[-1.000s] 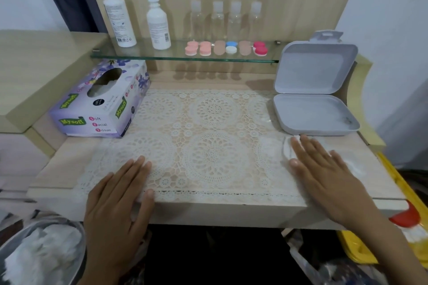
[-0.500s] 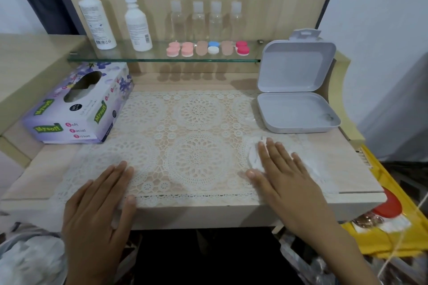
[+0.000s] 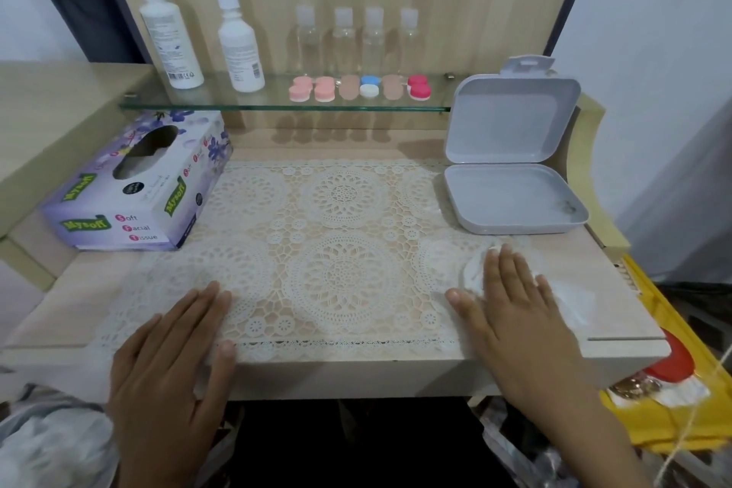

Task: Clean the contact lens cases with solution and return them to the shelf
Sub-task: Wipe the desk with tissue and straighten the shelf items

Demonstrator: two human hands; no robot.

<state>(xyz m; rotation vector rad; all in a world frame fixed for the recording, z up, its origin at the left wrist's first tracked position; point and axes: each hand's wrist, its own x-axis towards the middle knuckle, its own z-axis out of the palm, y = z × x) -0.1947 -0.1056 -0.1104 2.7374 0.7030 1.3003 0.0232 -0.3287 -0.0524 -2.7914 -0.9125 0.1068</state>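
The left hand (image 3: 174, 361) is laid flat on the lace mat (image 3: 340, 210), the right hand (image 3: 515, 313) flat on a tissue (image 3: 473, 273). Contact lens cases (image 3: 358, 87) are ranged on the glass shelf (image 3: 273, 105) beyond them, past an open grey box (image 3: 511, 198).

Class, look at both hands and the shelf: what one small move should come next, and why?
Probably the right hand lifts off the white tissue and reaches for the red lens case, the nearest one on the glass shelf. Both it and the left hand lie flat, holding nothing, and every case sits up there.
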